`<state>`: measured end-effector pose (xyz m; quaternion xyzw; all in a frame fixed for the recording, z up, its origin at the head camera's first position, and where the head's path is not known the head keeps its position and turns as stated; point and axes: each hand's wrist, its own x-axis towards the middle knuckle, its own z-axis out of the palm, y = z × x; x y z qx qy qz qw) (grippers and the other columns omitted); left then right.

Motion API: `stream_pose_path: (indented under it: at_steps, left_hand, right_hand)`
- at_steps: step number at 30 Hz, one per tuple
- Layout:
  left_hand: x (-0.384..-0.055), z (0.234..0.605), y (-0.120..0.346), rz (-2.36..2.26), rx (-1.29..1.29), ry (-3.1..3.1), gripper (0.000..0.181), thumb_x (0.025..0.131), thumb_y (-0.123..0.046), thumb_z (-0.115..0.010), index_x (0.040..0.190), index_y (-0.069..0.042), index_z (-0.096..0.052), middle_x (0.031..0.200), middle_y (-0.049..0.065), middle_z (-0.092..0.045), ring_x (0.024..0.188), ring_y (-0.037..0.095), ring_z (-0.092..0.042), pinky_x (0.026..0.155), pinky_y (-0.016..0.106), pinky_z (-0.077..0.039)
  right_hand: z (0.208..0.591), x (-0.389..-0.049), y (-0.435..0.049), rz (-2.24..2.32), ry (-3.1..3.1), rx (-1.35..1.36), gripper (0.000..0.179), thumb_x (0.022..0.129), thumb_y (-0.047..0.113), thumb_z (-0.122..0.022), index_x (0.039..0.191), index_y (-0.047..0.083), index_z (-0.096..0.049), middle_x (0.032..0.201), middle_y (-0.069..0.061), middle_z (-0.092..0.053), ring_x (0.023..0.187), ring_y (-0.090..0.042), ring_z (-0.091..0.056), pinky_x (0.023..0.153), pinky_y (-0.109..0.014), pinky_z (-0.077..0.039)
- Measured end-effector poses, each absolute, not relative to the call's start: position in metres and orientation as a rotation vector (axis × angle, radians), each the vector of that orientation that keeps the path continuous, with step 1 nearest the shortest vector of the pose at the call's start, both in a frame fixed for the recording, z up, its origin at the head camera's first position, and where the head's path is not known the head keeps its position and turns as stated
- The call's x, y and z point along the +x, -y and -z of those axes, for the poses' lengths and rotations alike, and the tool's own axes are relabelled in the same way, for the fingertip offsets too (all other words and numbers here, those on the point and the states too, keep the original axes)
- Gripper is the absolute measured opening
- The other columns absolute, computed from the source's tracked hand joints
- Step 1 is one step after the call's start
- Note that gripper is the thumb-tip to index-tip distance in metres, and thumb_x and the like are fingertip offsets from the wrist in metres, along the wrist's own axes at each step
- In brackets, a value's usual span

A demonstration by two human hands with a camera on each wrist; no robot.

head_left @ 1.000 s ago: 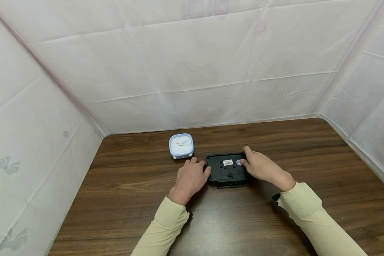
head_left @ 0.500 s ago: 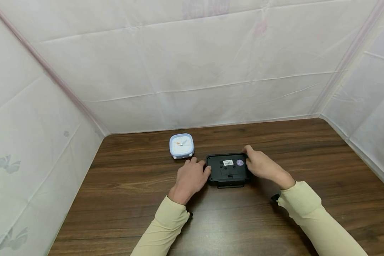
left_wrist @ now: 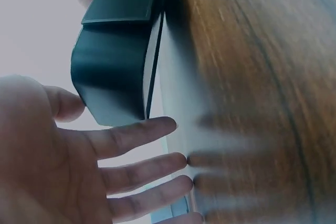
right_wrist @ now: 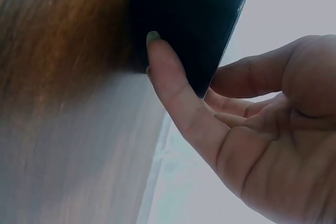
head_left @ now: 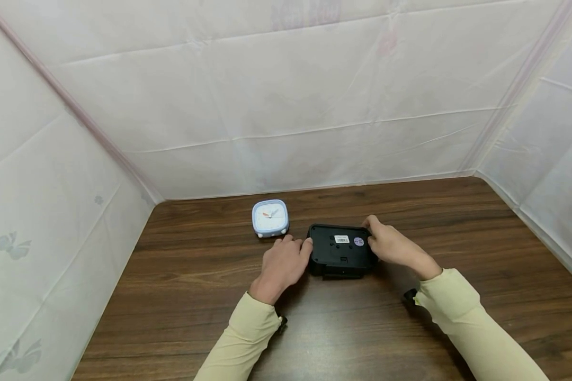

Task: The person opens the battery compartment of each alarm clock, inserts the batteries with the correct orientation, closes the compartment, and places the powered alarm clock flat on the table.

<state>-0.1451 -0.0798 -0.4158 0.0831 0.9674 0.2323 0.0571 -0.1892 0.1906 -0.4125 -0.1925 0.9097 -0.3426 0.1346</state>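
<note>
A black rectangular alarm clock lies face down between my hands. Its back shows a barcode label, a round purple sticker, small knobs and a battery cover. My left hand pinches the clock's left end, thumb at its upper edge and index finger at the lower one; the other fingers reach toward the table, as the left wrist view shows. At the opposite end my right hand grips the clock between thumb and fingers. In the right wrist view one finger lies along its dark side.
Just beyond my left hand, a small light-blue clock with a white face sits on the dark wooden table. Pale sheeting walls in the back and both sides of the table.
The black clock has tilted and risen slightly, showing more of its near side. My right thumb has slid off the purple sticker to the clock's edge; my left thumb has moved up a little.
</note>
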Motion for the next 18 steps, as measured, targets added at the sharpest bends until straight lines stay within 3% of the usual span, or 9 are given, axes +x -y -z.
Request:
stream_pose_path:
  at_steps: [6, 9, 13, 16, 18]
  left_hand:
    - [-0.147, 0.414, 0.081, -0.943, 0.22, -2.84, 0.059, 0.115, -0.044, -0.034, 0.118, -0.001, -0.074, 0.127, 0.017, -0.067, 0.117, 0.035, -0.064, 0.092, 0.054, -0.053]
    - [-0.147, 0.414, 0.08, -0.982, 0.2, -2.819, 0.059, 0.114, -0.045, -0.034, 0.122, 0.0, -0.072, 0.119, 0.015, -0.067, 0.111, 0.032, -0.065, 0.092, 0.052, -0.052]
    - [-0.147, 0.413, 0.08, -1.006, 0.173, -2.797, 0.058, 0.113, -0.049, -0.035, 0.112, -0.004, -0.071, 0.105, 0.009, -0.064, 0.096, 0.027, -0.063, 0.084, 0.047, -0.051]
    - [-0.147, 0.412, 0.08, -1.031, 0.163, -2.792, 0.057, 0.112, -0.051, -0.036, 0.107, -0.006, -0.071, 0.101, 0.006, -0.063, 0.09, 0.024, -0.061, 0.081, 0.046, -0.05]
    - [-0.147, 0.411, 0.08, -1.055, 0.162, -2.797, 0.057, 0.112, -0.053, -0.038, 0.105, -0.008, -0.072, 0.102, 0.004, -0.063, 0.09, 0.022, -0.062, 0.082, 0.045, -0.05]
  right_hand:
    - [0.414, -0.19, -0.19, 0.998, -2.636, -0.542, 0.033, 0.106, -0.004, -0.044, 0.138, -0.012, -0.042, 0.089, -0.015, -0.061, 0.055, -0.016, -0.053, 0.054, -0.034, -0.044]
    - [0.412, -0.187, -0.188, 0.959, -2.684, -0.535, 0.032, 0.105, -0.003, -0.048, 0.136, -0.011, -0.045, 0.09, -0.014, -0.06, 0.06, -0.019, -0.055, 0.058, -0.037, -0.046]
    - [0.406, -0.183, -0.182, 0.831, -2.782, -0.508, 0.037, 0.109, 0.012, -0.055, 0.137, -0.011, -0.053, 0.108, -0.023, -0.066, 0.091, -0.033, -0.067, 0.079, -0.049, -0.054]
    - [0.402, -0.181, -0.178, 0.748, -2.79, -0.451, 0.059, 0.111, 0.038, -0.056, 0.144, -0.012, -0.053, 0.136, -0.033, -0.059, 0.125, -0.047, -0.06, 0.1, -0.061, -0.049]
    - [0.4, -0.18, -0.178, 0.72, -2.761, -0.416, 0.075, 0.109, 0.05, -0.056, 0.149, -0.013, -0.049, 0.144, -0.037, -0.052, 0.133, -0.052, -0.053, 0.104, -0.065, -0.046]
